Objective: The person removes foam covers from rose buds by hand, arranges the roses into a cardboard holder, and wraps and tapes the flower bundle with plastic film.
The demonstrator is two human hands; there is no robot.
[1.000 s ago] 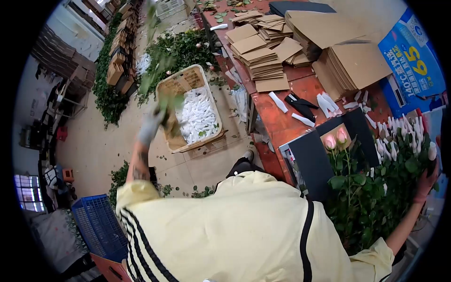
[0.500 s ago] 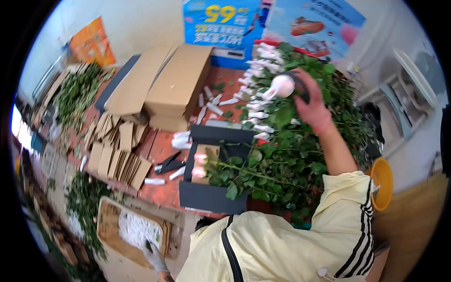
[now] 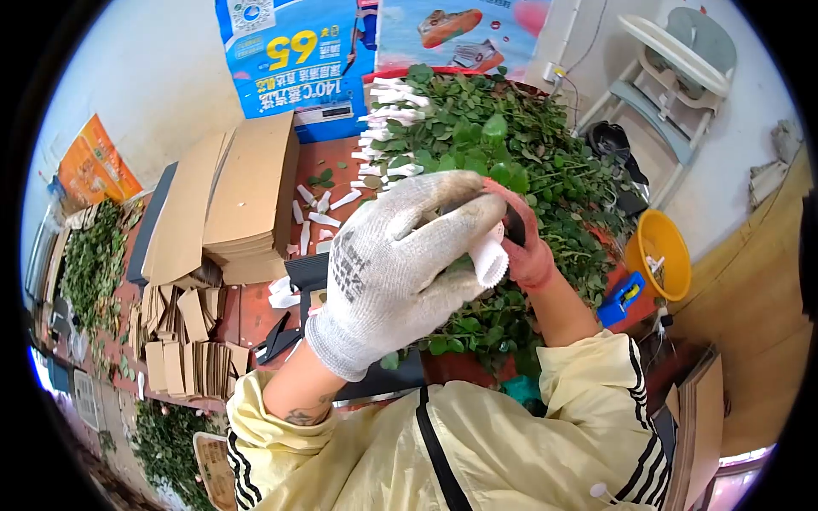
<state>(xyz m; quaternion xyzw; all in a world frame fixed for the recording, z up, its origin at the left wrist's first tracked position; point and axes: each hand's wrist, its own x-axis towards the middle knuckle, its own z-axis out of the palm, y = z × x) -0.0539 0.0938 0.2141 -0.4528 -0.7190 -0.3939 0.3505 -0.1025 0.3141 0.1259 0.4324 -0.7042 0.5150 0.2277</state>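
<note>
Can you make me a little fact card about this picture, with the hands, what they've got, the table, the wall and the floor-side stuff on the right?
Left hand: white printed glove, fingers curled around a white sleeve
Right hand: pinkish-red glove, beside the left, partly hidden
White sleeve: zigzag edge, poking out between the hands
Table: red, with leafy stems and a cardboard stack
Wall: blue poster showing a big 65
Right side: yellow basin
</note>
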